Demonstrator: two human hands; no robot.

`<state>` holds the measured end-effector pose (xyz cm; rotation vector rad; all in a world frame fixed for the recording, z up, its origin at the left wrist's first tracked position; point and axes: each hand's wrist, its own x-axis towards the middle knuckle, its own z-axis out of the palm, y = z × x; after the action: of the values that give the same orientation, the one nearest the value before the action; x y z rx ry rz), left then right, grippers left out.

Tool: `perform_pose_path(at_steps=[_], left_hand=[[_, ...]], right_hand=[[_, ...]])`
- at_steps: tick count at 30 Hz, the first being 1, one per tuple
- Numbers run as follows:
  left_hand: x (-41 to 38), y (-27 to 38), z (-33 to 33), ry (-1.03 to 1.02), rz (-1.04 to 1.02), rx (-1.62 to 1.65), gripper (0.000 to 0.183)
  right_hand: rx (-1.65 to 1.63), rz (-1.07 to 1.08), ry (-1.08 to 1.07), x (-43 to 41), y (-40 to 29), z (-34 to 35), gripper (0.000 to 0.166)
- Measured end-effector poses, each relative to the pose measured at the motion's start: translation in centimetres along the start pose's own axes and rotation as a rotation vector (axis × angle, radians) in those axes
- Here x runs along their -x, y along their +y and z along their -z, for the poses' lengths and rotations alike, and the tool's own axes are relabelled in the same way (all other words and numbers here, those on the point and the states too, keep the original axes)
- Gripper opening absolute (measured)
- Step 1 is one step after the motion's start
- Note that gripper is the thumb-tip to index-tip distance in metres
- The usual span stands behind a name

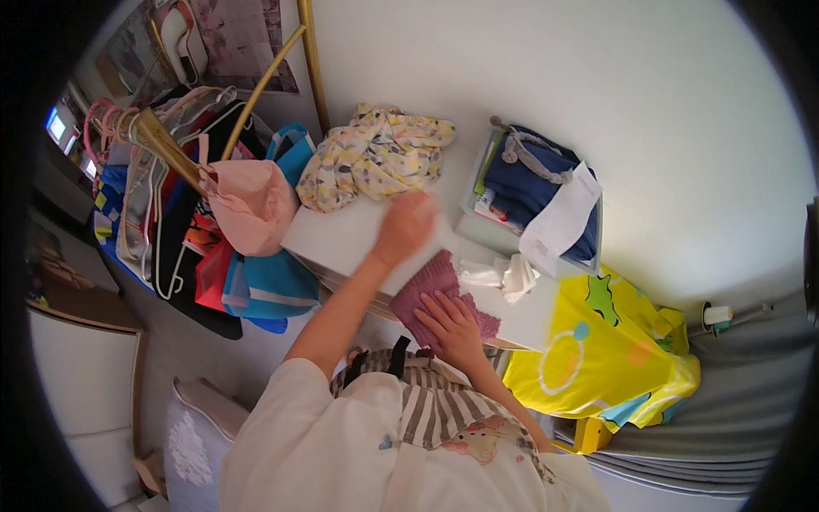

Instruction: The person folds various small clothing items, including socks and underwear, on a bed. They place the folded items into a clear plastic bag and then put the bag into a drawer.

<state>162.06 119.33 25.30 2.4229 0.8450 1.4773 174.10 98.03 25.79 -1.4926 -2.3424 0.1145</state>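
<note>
My left hand (407, 224) is blurred above the white top of a dresser or table (339, 233). Its fingers look curled, but whether anything is in them cannot be seen. It is just in front of a crumpled cloth (377, 160) with a yellow and grey pattern. With fingers spread, my right hand (451, 329) lies flat on a mauve knitted piece (425, 281) at the front edge of the surface. Beside the knit are a crumpled white tissue (519, 278) and a clear plastic wrapper (480, 274).
A clear bin (470, 192) against the wall holds folded dark blue cloth (524, 176) with a paper slip (563, 221) on top. Yellow patterned fabric (614, 358) drapes at the right. On the left stands a gold clothes rack (313, 70) with hangers, garments and a pink bag (253, 205).
</note>
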Motion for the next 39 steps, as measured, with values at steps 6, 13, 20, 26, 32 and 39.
perform_pose_path(at_steps=[6,13,20,26,32,39], left_hand=[[-3.1,-12.3,7.6,-0.301,0.448,-0.704,0.086],[-0.9,-10.6,7.5,-0.446,0.722,-0.209,0.068],[6.6,0.5,13.6,-0.108,0.799,0.379,0.048],[8.8,10.1,22.8,0.345,0.973,0.925,0.047],[12.3,14.6,28.5,0.758,0.972,1.711,0.043],[24.3,16.8,30.1,0.886,0.726,1.99,0.041]], right_hand=[[0.038,-0.037,-0.003,-7.9,-0.8,-2.0,0.059],[0.236,-0.394,0.237,-14.6,4.7,-5.5,0.054],[0.29,-0.366,0.463,-15.8,4.7,-5.9,0.064],[0.296,-0.465,0.426,-16.2,2.7,-3.3,0.088],[-1.235,0.179,-0.252,-9.3,-8.4,3.6,0.096],[-1.485,-0.149,-0.45,-1.0,-20.7,-6.1,0.082]])
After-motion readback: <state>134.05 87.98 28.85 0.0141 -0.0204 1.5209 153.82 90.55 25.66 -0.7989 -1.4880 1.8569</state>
